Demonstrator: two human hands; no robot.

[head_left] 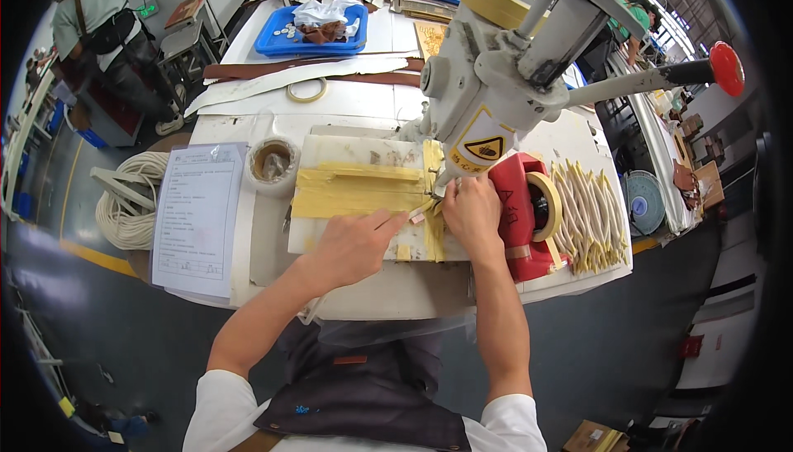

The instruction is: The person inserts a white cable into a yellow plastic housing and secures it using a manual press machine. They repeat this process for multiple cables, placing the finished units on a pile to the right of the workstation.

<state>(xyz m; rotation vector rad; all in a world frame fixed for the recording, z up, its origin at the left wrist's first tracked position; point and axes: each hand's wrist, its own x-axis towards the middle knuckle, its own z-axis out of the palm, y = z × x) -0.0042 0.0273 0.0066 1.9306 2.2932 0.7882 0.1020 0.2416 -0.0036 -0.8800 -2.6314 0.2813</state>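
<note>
At the foot of a grey hand press (479, 80), both my hands work close together over a white board (322, 237) partly covered with yellow tape (355, 194). My left hand (355, 246) is closed, its fingertips pinching a short pale cord (419, 214) that points toward the press tip. Just right of that tip, my right hand (472, 212) is closed too; its fingers hide whatever lies between them. Beside my right wrist stands a red tape dispenser (514, 233) with a yellow tape roll (545, 207). Many pale cords with yellow ends (588, 219) lie in a row farther right.
The press's red-knobbed lever (727, 69) reaches out to the right. Left of the board are a clear tape roll (273, 160), a printed sheet (198, 217) and coiled cord (128, 204). Farther back lie brown and white strips (273, 80) and a blue tray (268, 39).
</note>
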